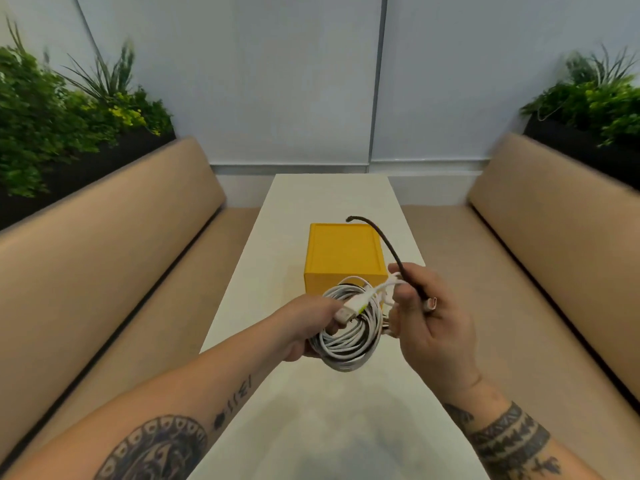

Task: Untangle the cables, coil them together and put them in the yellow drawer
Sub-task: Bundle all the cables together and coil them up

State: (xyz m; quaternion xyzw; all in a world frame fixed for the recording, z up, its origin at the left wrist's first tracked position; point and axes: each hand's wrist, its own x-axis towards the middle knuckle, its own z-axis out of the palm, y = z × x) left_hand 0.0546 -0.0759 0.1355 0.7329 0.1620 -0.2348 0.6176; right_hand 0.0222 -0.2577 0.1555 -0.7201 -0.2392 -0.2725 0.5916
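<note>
Head view: my left hand (308,329) is curled round the white cable coil (346,346), thumb lying by its USB plug (343,315), and it holds the bundle in the air above the table (311,427). My right hand (431,323) has its fingers folded round the black cable (391,252) and also pinches the loose white ends just beside the coil. The black lead's free end arcs up over the yellow drawer (343,256), which sits on the table just behind the coil, its front partly hidden by the loops. I judge the black lead is not yet wound in with the white loops. The risk I see is that it looks stiff: if I ease my right grip to wrap it, it may spring out and drag the white ends loose. With both hands full, freeing 1 for the drawer could let the loops slacken and spill, and the protruding end could catch on the drawer's edge.
</note>
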